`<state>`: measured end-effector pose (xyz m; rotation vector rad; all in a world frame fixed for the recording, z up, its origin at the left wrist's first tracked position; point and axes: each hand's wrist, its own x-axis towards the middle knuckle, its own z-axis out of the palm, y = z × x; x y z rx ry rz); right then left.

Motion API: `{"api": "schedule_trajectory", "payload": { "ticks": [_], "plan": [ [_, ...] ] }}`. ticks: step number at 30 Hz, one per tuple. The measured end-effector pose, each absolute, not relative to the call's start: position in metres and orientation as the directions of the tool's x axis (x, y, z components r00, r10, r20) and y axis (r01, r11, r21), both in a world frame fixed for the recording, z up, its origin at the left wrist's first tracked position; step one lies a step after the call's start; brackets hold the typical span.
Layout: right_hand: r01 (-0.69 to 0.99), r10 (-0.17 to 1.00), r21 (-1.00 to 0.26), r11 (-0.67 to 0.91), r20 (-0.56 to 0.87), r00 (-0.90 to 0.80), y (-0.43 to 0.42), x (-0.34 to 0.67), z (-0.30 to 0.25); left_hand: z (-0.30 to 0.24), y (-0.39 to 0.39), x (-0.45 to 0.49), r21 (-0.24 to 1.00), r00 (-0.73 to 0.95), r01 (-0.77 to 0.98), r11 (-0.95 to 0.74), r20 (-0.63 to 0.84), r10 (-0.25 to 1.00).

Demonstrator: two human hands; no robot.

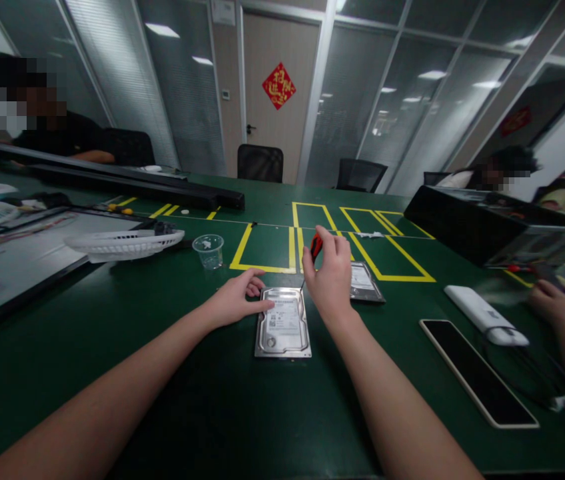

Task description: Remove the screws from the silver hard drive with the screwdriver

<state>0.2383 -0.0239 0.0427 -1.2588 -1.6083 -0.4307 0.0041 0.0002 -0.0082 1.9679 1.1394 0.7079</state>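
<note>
A silver hard drive (285,327) with a white label lies flat on the green table in front of me. My left hand (240,297) grips its far left corner, thumb on the label and fingers curled at the edge. In my right hand (330,277) is a screwdriver (316,245) with a red and black handle, held upright. Its thin shaft reaches down to the drive's far right corner; whether the tip sits in a screw is too small to tell. Just beyond my right hand lies a second hard drive (364,283), partly hidden by that hand.
A clear plastic cup (208,252) with small bits inside stands left of the drives, near a white racket-like frame (125,245). Rightward lie a phone (477,373), a white power bank (485,313) with cables, and another person's hands (562,307). Yellow tape (262,269) marks the table.
</note>
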Motion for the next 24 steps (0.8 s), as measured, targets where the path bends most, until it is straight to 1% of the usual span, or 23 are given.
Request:
{"api": "schedule_trajectory", "payload": {
  "ticks": [5, 13, 19, 24],
  "plan": [
    [0.878, 0.52, -0.283, 0.387, 0.853, 0.045, -0.024, 0.2389, 0.0438, -0.008, 0.0, 0.0047, 0.81, 0.45, 0.48, -0.337, 0.103, 0.887],
    [0.865, 0.513, -0.271, 0.421, 0.858, 0.019, -0.021, 0.2393, 0.0414, -0.0045, -0.0016, 0.0059, 0.807, 0.448, 0.492, -0.327, 0.087, 0.89],
    [0.871, 0.511, -0.293, 0.396, 0.858, 0.056, -0.0239, 0.2386, 0.0427, -0.0079, -0.0002, 0.0042, 0.806, 0.457, 0.486, -0.339, 0.096, 0.884],
    [0.867, 0.511, -0.277, 0.414, 0.859, 0.03, -0.0221, 0.2385, 0.0419, -0.0092, 0.0004, 0.0038, 0.805, 0.457, 0.485, -0.34, 0.098, 0.884]
  ]
}}
